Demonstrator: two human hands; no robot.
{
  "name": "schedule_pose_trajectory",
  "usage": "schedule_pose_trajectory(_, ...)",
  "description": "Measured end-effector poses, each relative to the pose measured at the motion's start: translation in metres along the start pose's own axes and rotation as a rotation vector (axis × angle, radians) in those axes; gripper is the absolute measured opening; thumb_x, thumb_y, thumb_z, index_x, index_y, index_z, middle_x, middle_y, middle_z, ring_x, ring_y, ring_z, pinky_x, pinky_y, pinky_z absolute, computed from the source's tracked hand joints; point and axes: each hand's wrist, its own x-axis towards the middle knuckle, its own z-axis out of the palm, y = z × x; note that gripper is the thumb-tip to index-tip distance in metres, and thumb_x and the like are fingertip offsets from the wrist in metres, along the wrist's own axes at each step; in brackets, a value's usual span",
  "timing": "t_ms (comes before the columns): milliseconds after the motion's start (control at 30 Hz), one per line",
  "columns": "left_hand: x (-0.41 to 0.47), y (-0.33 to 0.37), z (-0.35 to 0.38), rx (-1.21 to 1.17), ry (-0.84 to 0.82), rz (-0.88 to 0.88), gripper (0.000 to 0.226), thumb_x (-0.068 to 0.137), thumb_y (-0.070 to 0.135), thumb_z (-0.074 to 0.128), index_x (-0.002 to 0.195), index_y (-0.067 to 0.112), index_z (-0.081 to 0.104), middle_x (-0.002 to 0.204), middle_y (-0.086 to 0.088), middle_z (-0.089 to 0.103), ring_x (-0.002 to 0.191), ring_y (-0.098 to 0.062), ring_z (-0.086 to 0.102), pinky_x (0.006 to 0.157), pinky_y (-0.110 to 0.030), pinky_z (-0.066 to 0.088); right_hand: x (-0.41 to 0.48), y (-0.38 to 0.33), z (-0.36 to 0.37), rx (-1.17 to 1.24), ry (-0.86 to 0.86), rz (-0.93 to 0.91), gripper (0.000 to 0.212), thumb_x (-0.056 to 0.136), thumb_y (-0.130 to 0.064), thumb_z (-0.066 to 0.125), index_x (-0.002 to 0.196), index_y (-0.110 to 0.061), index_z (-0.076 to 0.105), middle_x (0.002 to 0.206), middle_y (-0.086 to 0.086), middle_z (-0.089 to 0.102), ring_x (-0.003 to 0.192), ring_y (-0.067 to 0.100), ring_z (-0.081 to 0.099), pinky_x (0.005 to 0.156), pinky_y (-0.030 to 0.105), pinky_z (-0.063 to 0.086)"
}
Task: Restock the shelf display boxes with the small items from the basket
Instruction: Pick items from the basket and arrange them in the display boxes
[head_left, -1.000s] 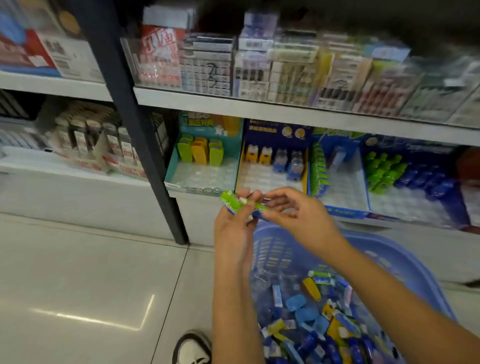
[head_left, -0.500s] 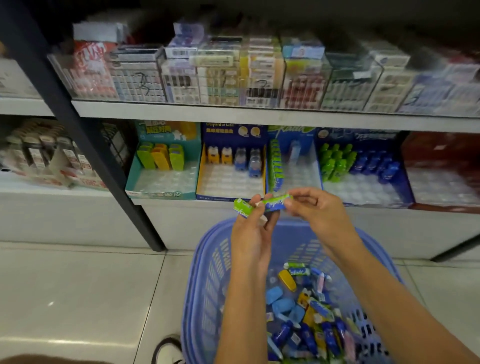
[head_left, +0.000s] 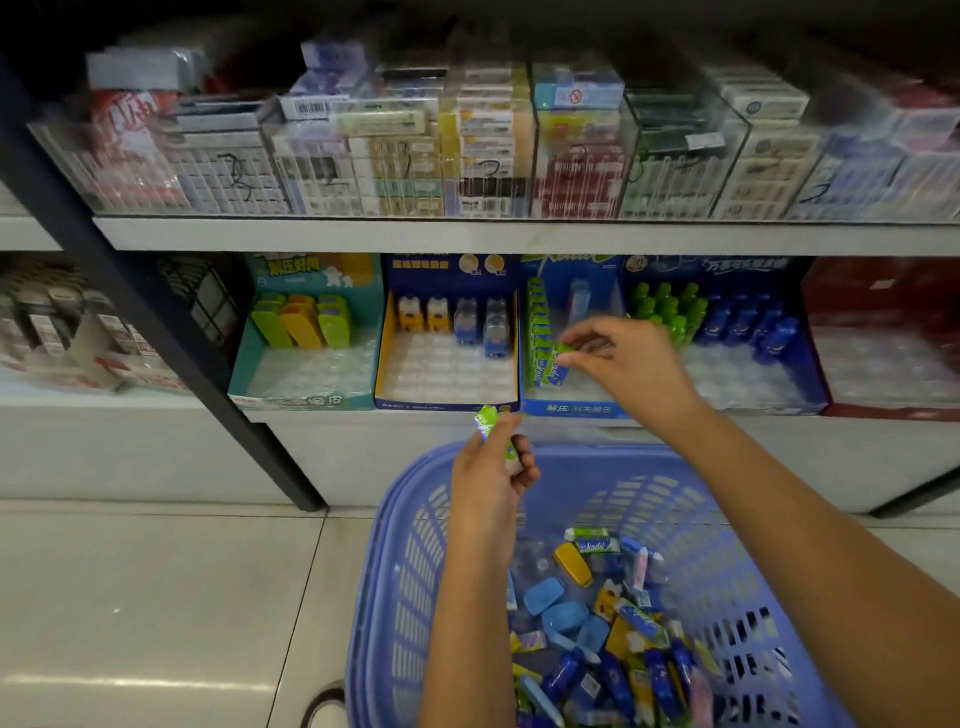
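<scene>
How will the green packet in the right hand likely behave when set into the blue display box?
Probably stiff: the green packet looks straight though the right hand pinches only one end. Probably light, since fingertips alone carry it. Narrow and upright, it may tip unless leaned on the row of packets in the blue display box.

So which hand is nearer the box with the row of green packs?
Right. The right hand is over that box, pinching a pack; the left hand holds another pack below its front edge.
</scene>
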Motion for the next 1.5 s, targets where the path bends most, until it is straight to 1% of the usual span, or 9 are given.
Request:
schedule_pose_trajectory(133, 0.003, 0.0, 0.0, -0.057, 0.006, -0.048, 0.038, 0.1, 0.037, 0.043, 0.088, 0.011, 0.068, 0.057, 0.001, 0.058, 0.046, -0.009, 0.051, 0.045, -0.02, 0.045, 0.002, -0.004, 0.005, 0.026, -0.019, -0.032, 0.017, 0.076, -0.019, 0.077, 0.091, -0.021, 0.07, 0.077, -0.021, 0.061, 0.071, -0.008, 0.059, 0.067, 0.002, 0.046)
schedule_pose_trajectory(400, 0.004, 0.002, -0.003, -0.104, 0.001, -0.072, 0.041, 0.102, 0.033, 0.039, 0.089, 0.007, 0.067, 0.057, -0.001, 0.061, 0.044, -0.01, 0.053, 0.043, -0.021, 0.046, 0.007, -0.007, 0.004, -0.068, -0.044, -0.058, 0.018, 0.076, -0.019, 0.076, 0.093, -0.016, 0.073, 0.073, -0.024, 0.057, 0.068, -0.01, 0.056, 0.066, -0.002, 0.041)
schedule_pose_trajectory(633, 0.002, 0.006, -0.004, -0.153, -0.028, -0.065, 0.048, 0.104, 0.036, 0.032, 0.097, 0.004, 0.067, 0.058, -0.002, 0.061, 0.045, -0.009, 0.052, 0.044, -0.02, 0.046, 0.011, -0.008, 0.005, -0.12, -0.11, -0.04, 0.017, 0.074, -0.017, 0.078, 0.091, -0.015, 0.075, 0.081, -0.003, 0.069, 0.069, -0.001, 0.06, 0.066, 0.004, 0.043)
schedule_pose_trajectory(833, 0.002, 0.008, -0.004, -0.141, -0.019, -0.05, 0.037, 0.102, 0.025, 0.038, 0.099, 0.002, 0.067, 0.067, -0.004, 0.063, 0.054, -0.011, 0.056, 0.049, -0.02, 0.049, 0.001, 0.004, 0.018, 0.117, 0.006, 0.097, 0.006, 0.076, -0.022, 0.077, 0.078, -0.018, 0.072, 0.071, -0.001, 0.069, 0.064, 0.015, 0.067, 0.068, 0.024, 0.057)
schedule_pose_trajectory(1033, 0.001, 0.006, -0.002, -0.17, -0.073, -0.06, 0.032, 0.102, 0.02, 0.039, 0.109, 0.0, 0.064, 0.079, -0.006, 0.065, 0.065, -0.013, 0.06, 0.058, -0.023, 0.055, 0.001, 0.008, 0.025, 0.209, 0.025, 0.197, 0.008, 0.077, -0.022, 0.076, 0.076, -0.018, 0.069, 0.069, -0.003, 0.068, 0.058, 0.012, 0.068, 0.063, 0.022, 0.058)
schedule_pose_trajectory(1167, -0.006, 0.004, -0.002, -0.026, -0.1, 0.112, 0.022, 0.098, 0.021, 0.05, 0.093, 0.011, 0.069, 0.081, -0.004, 0.069, 0.077, -0.015, 0.066, 0.072, -0.026, 0.057, -0.005, 0.001, 0.023, 0.189, 0.047, 0.214, 0.012, 0.079, -0.024, 0.074, 0.08, -0.014, 0.068, 0.069, -0.003, 0.066, 0.053, 0.005, 0.063, 0.055, 0.015, 0.054)
schedule_pose_trajectory(1267, -0.011, 0.007, -0.003, 0.292, -0.033, 0.338, 0.017, 0.091, 0.028, 0.062, 0.104, 0.018, 0.067, 0.095, 0.001, 0.071, 0.092, -0.017, 0.066, 0.084, -0.03, 0.054, -0.017, -0.013, 0.017, 0.298, 0.082, 0.247, 0.02, 0.083, -0.033, 0.07, 0.08, -0.013, 0.067, 0.066, 0.001, 0.065, 0.049, 0.007, 0.06, 0.049, 0.016, 0.05)
schedule_pose_trajectory(1333, -0.011, 0.009, -0.003, 0.418, 0.002, 0.485, 0.022, 0.087, 0.024, 0.067, 0.109, 0.021, 0.065, 0.1, 0.003, 0.07, 0.094, -0.012, 0.065, 0.081, -0.026, 0.053, -0.028, -0.026, 0.012, 0.404, -0.003, 0.273, 0.022, 0.081, -0.036, 0.07, 0.081, -0.014, 0.07, 0.067, 0.002, 0.069, 0.053, 0.01, 0.063, 0.052, 0.018, 0.052)
schedule_pose_trajectory(1500, -0.014, 0.006, 0.002, 0.624, 0.021, 0.72, 0.025, 0.085, 0.022, 0.07, 0.109, 0.024, 0.066, 0.102, 0.009, 0.066, 0.092, -0.005, 0.062, 0.082, -0.023, 0.053, -0.046, -0.048, -0.002, 0.456, -0.103, 0.205, 0.005, 0.078, -0.017, 0.074, 0.079, -0.021, 0.072, 0.071, 0.001, 0.072, 0.065, 0.011, 0.069, 0.062, 0.017, 0.054)
